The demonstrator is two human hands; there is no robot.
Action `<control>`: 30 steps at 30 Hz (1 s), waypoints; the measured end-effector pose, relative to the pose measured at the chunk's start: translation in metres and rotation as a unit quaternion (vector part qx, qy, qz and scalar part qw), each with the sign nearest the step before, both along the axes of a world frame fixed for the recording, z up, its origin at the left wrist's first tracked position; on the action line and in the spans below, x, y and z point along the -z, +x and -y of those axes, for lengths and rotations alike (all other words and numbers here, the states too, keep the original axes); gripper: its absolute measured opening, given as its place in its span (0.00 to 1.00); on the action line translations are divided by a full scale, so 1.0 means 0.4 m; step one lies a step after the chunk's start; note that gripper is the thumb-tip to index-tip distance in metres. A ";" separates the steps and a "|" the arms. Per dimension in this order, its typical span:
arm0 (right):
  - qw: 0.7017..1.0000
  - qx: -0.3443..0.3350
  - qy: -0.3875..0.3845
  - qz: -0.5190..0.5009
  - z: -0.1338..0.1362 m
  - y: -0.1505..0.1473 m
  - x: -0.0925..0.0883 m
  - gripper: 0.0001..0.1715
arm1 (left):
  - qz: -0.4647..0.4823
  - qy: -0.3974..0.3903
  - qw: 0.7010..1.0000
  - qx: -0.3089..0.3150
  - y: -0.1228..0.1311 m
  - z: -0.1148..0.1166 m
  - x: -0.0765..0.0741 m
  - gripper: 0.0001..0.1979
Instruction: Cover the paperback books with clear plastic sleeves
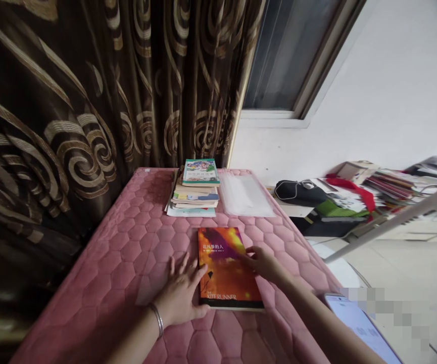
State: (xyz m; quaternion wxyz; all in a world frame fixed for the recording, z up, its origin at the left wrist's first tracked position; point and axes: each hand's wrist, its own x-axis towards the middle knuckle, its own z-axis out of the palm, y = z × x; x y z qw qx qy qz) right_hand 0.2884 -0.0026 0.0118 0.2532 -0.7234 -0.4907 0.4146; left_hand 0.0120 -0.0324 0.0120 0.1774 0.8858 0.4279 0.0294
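Orange-and-purple book [228,278], "The Kite Runner" on the cover, lies shut, face up, near the middle of the pink quilted cover [108,273], between the person's two hands. Title text reads upright from the wearer's side. Clear plastic film [153,268] shows flat on the cover left of the book; its full outline is hard to make out.

Left hand [182,290]: open wide, fingers spread. Index fingertip on the book's left edge, thumb at the lower left corner, other fingers out over the film. No grasp visible. Silver bangle [157,321] on that wrist.

Right hand [264,264]: part curled, fingertips at the book's right edge, upper half. Can't tell whether it pinches the book or only touches it.

Far end of the cover: stack of books [195,197], edges uneven, a green-bordered one on top. Just right of it, a flat pile of clear plastic sheets [245,194]. Phone [354,323] at lower right, screen lit, near the right forearm. Dark patterned curtain [89,101] behind, at left.
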 end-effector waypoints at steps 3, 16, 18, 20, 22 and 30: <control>1.000 -0.005 -0.004 0.005 -0.002 -0.005 -0.005 0.16 | -0.008 0.000 1.000 0.002 0.002 0.004 -0.001 0.44; 0.999 -0.041 -0.015 0.010 -0.014 0.008 -0.003 0.25 | 0.036 0.007 0.999 0.010 -0.004 0.006 -0.009 0.39; 0.999 -0.032 -0.026 -0.005 -0.015 0.010 -0.003 0.24 | 0.068 0.027 0.997 -0.016 -0.032 -0.003 -0.023 0.31; 0.999 -0.028 -0.039 -0.014 -0.015 0.014 -0.001 0.23 | 0.088 0.072 0.988 -0.103 -0.083 -0.022 -0.035 0.22; 0.998 -0.029 -0.046 -0.029 -0.016 0.019 0.002 0.23 | 0.068 0.126 0.962 -0.234 -0.148 -0.047 -0.038 0.16; 0.996 -0.032 -0.045 -0.068 -0.011 0.009 -0.009 0.26 | 0.014 -0.041 0.918 -0.395 -0.245 -0.099 -0.003 0.09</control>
